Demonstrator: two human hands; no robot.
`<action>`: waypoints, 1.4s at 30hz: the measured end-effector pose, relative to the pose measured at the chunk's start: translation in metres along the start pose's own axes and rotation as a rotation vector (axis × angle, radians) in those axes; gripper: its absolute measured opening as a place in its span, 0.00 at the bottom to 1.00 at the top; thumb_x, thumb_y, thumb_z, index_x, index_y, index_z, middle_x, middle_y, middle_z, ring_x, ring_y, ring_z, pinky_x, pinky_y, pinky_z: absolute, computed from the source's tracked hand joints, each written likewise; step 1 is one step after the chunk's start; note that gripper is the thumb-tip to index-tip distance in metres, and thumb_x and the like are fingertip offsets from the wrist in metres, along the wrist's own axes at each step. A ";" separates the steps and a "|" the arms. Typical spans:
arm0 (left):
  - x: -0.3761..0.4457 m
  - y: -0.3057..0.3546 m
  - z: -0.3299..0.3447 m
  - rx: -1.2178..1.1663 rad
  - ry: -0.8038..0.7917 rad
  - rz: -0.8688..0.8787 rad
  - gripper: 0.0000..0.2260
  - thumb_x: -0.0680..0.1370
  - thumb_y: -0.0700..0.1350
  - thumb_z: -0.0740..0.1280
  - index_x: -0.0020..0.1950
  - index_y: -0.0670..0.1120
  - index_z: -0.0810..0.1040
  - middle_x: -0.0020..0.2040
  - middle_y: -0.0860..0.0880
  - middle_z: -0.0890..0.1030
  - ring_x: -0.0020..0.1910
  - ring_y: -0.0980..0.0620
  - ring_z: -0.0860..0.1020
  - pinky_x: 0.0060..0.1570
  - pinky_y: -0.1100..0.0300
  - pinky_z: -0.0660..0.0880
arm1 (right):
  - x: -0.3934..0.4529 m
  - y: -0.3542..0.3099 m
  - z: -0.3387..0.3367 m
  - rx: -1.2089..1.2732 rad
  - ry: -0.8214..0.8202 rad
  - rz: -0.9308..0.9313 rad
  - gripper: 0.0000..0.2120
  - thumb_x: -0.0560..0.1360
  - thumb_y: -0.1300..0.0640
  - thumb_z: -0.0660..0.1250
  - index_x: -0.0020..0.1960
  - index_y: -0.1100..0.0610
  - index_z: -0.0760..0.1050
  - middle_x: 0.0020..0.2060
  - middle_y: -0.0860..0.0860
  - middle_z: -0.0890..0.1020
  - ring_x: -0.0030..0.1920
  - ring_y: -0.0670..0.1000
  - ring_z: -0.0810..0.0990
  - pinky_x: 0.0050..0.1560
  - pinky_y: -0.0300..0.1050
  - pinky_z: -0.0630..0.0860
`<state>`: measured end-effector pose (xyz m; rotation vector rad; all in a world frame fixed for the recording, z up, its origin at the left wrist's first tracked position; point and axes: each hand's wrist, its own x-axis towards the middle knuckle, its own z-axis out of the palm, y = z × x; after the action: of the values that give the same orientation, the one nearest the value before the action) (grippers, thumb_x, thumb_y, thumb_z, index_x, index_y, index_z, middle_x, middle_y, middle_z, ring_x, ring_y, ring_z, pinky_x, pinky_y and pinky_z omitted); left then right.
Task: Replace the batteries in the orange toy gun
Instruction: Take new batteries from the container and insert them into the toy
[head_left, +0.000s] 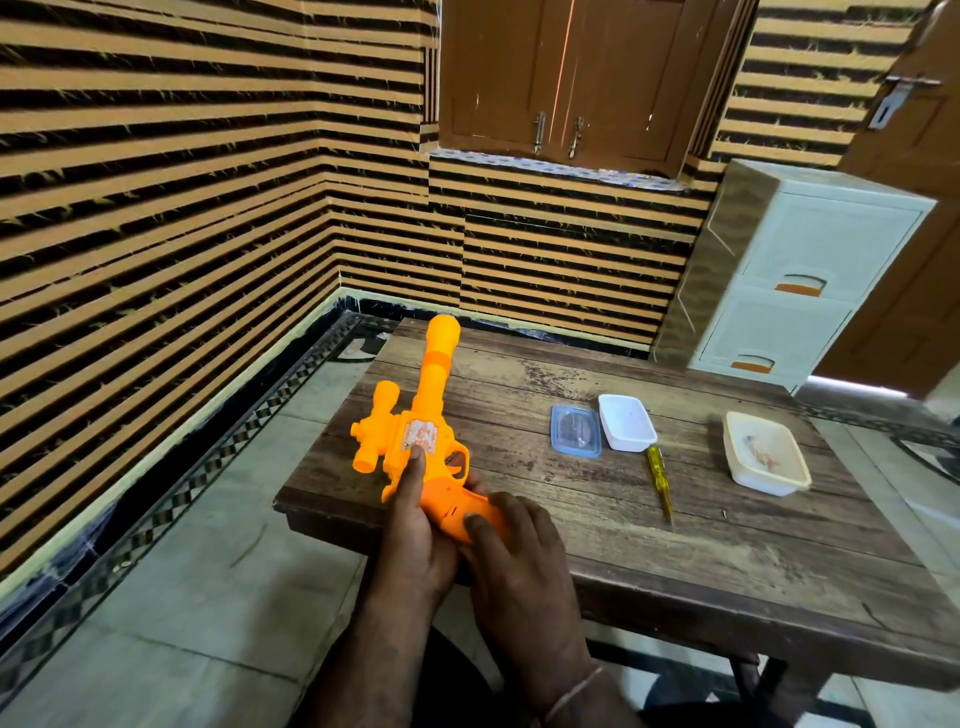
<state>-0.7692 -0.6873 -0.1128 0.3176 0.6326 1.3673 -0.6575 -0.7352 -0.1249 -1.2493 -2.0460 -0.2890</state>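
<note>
Clearly the work is at the grip of the gun (415, 431), which lies over the near left corner of the table (597, 530), barrel pointing away toward the striped wall and its scope on the left side. The left hand (415, 535) holds the gun from below, with one finger stretched up along the body to the sticker panel beside the trigger guard. Just right of it, the right hand (511, 545) curls round the grip, thumb pressing on its upper face, where a small dark mark shows; whether that is a screw hole or a slot I cannot tell. The grip looks closed, and no batteries are visible anywhere, so I judge the step to be either the start, feeling for the battery cover, or the end, pressing it home. These pictures do not settle which.

Further right on the table, well apart from the hands, lie a blue lid (575, 431) and, touching it, a white tub (627, 422). Near them a yellow screwdriver (660, 480) lies untouched, its tip toward the near edge. Farther right sits a cream tub (766, 452) with something small and unclear inside.

If the cover is screwed, the next move calls for the right hand to let go and fetch the screwdriver while the left hand steadies the gun, grip face up. If it slides, a firm thumb push along the grip should do.
</note>
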 end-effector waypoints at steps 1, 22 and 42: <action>0.000 0.000 0.000 0.002 -0.003 -0.005 0.23 0.77 0.61 0.61 0.54 0.41 0.75 0.40 0.42 0.77 0.36 0.48 0.78 0.41 0.54 0.75 | 0.001 0.000 -0.002 -0.021 -0.017 0.019 0.12 0.71 0.57 0.71 0.54 0.54 0.78 0.56 0.56 0.79 0.52 0.58 0.77 0.49 0.51 0.73; 0.005 0.000 -0.007 -0.005 0.076 -0.047 0.26 0.70 0.64 0.67 0.53 0.41 0.78 0.41 0.42 0.79 0.37 0.46 0.79 0.41 0.53 0.77 | -0.011 -0.004 0.009 0.159 0.141 0.032 0.11 0.75 0.51 0.66 0.51 0.57 0.81 0.53 0.53 0.82 0.51 0.54 0.78 0.53 0.49 0.72; 0.006 0.000 -0.009 -0.002 0.080 0.017 0.26 0.71 0.62 0.65 0.55 0.41 0.77 0.42 0.40 0.79 0.37 0.46 0.80 0.39 0.52 0.78 | -0.010 0.004 0.016 0.214 0.230 -0.011 0.11 0.75 0.52 0.68 0.53 0.58 0.77 0.51 0.56 0.81 0.52 0.53 0.77 0.55 0.46 0.73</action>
<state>-0.7741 -0.6828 -0.1217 0.2686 0.6962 1.4017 -0.6584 -0.7313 -0.1436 -1.0259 -1.8342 -0.2025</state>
